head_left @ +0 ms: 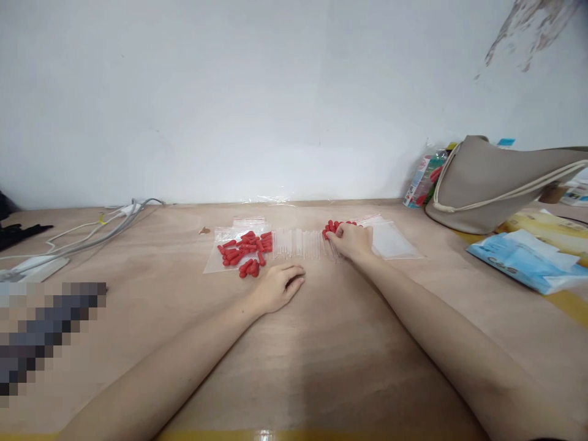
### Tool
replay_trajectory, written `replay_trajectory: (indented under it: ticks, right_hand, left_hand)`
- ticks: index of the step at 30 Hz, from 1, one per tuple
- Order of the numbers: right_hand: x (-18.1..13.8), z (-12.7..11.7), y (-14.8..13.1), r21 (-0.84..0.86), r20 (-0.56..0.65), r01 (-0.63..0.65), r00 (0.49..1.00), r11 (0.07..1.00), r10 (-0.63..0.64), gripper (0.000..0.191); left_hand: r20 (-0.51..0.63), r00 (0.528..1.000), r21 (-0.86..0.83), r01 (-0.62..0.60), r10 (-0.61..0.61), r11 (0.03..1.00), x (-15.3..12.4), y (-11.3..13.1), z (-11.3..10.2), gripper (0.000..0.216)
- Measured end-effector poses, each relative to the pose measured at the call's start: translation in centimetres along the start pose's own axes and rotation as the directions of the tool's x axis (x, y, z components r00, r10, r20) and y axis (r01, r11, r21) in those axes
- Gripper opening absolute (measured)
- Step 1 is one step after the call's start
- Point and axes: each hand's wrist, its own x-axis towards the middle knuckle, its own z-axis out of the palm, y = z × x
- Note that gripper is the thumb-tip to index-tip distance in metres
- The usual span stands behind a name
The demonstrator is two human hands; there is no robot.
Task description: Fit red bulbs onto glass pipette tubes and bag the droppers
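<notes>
My right hand (356, 242) is closed, its thumb and fingertips pinching at a row of glass droppers capped with red rubber bulbs (334, 225). The dropper under those fingers is mostly covered by the hand. My left hand (281, 286) rests on the table, fingers loosely bent and thumb apart, holding nothing. Just beyond it, thin clear glass tubes (296, 244) lie side by side. Loose red rubber bulbs (243, 248) form a pile left of the tubes, partly on a clear plastic bag (212, 260).
Another clear plastic bag (397, 239) lies right of my right hand. Farther right are a grey handbag (487, 177), a plastic bottle (425, 177) and a blue tissue pack (519, 257). Cables (105, 229) and a white power strip (43, 268) occupy the left. A wall (275, 110) borders the table's back.
</notes>
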Motion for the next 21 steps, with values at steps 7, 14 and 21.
replay_trajectory:
  ticks: [7,14,21]
  right_hand:
    - [-1.1,0.3,-2.2,-0.105,0.047,0.094,0.995,0.990,-0.089,0.030]
    - [-0.8,0.3,-3.6,-0.102,0.155,-0.007,0.988,0.995,0.023,0.029]
    - [-0.5,0.3,-3.7,-0.093,0.188,-0.055,0.980,0.994,0.072,0.027]
  left_hand:
    - [0.009,1.000,0.014,0.004,-0.004,1.000,0.0,0.1,-0.2,0.021]
    - [-0.058,0.998,0.172,0.045,-0.035,0.984,-0.1,0.2,-0.4,0.017]
    - [-0.196,0.920,0.625,0.384,-0.340,0.680,0.2,-0.6,-3.8,0.023]
